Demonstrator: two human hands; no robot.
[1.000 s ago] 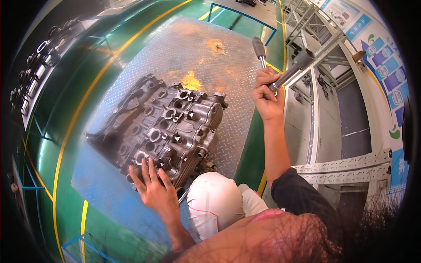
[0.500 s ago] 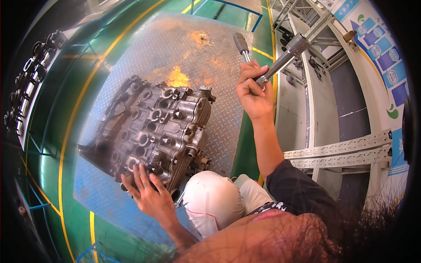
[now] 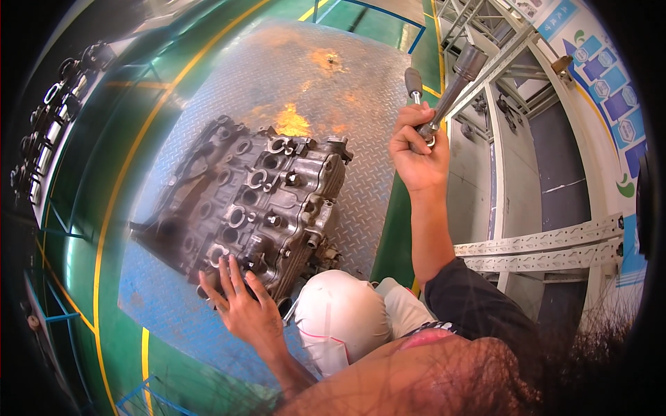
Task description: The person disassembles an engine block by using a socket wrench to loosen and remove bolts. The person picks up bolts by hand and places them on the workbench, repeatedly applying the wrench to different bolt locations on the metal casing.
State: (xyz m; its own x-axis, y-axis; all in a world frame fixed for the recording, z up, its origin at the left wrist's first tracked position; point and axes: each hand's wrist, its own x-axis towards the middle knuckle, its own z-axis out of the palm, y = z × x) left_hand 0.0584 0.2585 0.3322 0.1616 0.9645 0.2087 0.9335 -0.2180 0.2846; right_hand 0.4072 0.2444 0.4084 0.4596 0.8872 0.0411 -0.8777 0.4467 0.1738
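Note:
A grey metal engine block (image 3: pixel 277 187) with round ports and bolts along its top lies on a blue diamond-plate platform (image 3: pixel 374 104). My left hand (image 3: pixel 248 308) rests on its near end, fingers spread over the metal and holding nothing. Raised beyond the block's right side, my right hand (image 3: pixel 421 152) is closed around a socket wrench (image 3: pixel 451 97). Its extension bar and large socket point up and to the right, while its dark-gripped handle (image 3: pixel 414 80) sticks up behind my fingers. The ratchet head is partly hidden in my grip.
My knee in pale trousers (image 3: pixel 340 315) is close to the block's near right corner. White metal racking (image 3: pixel 541 243) stands to the right, beside a printed panel (image 3: pixel 603 76). Engine parts line a bench (image 3: pixel 48 132) at far left. Yellow lines (image 3: pixel 104 236) mark the green floor.
My right hand has shifted slightly right with the socket wrench, and the handle now stands more upright, nearer the socket. My left hand stays on the block. The whole view has drifted a little.

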